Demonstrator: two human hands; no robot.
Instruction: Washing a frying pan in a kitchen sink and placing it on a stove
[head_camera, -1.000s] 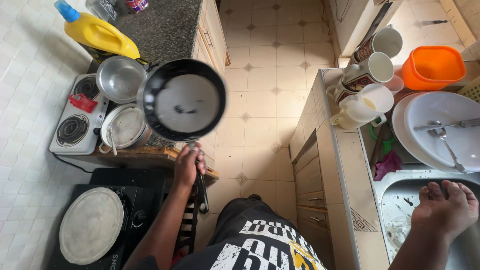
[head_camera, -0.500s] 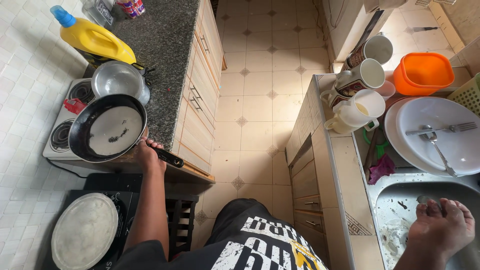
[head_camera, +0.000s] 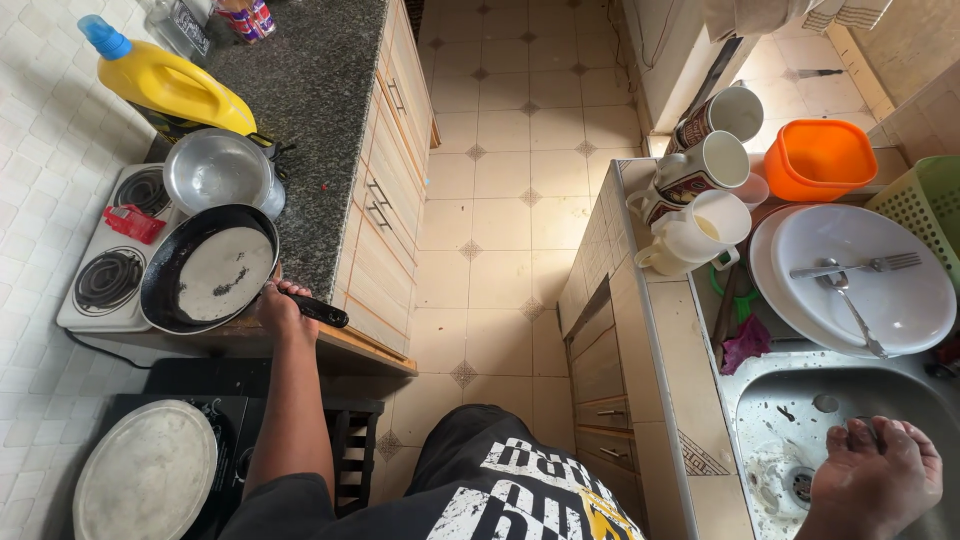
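the left hand (head_camera: 283, 308) grips the handle of a black round frying pan (head_camera: 208, 270) resting on the small white two-coil stove (head_camera: 100, 285), while the right hand (head_camera: 872, 478), fingers loosely curled and empty, hangs over the steel sink (head_camera: 800, 400).

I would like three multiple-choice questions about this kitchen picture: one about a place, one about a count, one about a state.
1. Where does the black frying pan sit?
A. In the sink
B. On the small white stove
C. On the floor

2. How many mugs stand beside the white plates?
A. One
B. Five
C. Three

3. What is the left hand doing?
A. Gripping the pan's handle
B. Resting open on the floor
C. Holding a fork

Answers:
1. B: the pan rests over a burner of the white stove, next to the metal pot.
2. C: three mugs stand in a row by the white plates.
3. A: its fingers close around the black handle, while the right hand hangs over the sink.
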